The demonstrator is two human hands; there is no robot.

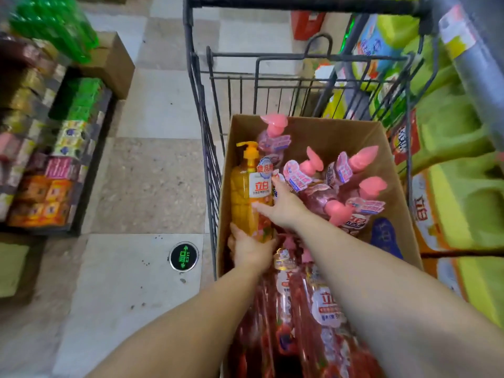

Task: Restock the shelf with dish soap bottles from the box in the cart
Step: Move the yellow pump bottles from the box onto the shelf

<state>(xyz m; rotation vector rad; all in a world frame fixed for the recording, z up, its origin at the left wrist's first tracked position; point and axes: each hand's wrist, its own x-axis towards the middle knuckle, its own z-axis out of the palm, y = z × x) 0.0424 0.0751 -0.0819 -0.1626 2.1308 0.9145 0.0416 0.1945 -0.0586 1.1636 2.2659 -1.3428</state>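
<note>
An open cardboard box sits inside the wire cart. It holds several pink pump-top dish soap bottles and one orange pump bottle along its left wall. My left hand grips the orange bottle at its base. My right hand holds the same bottle at its right side, thumb across the front below the label and fingers behind it. More red-pink bottles lie at the near end of the box under my arms.
A low shelf of small colourful packs stands to the left, with green bottles and a brown carton behind it. Green and orange detergent jugs fill the shelving on the right. Tiled floor with an exit marker lies between.
</note>
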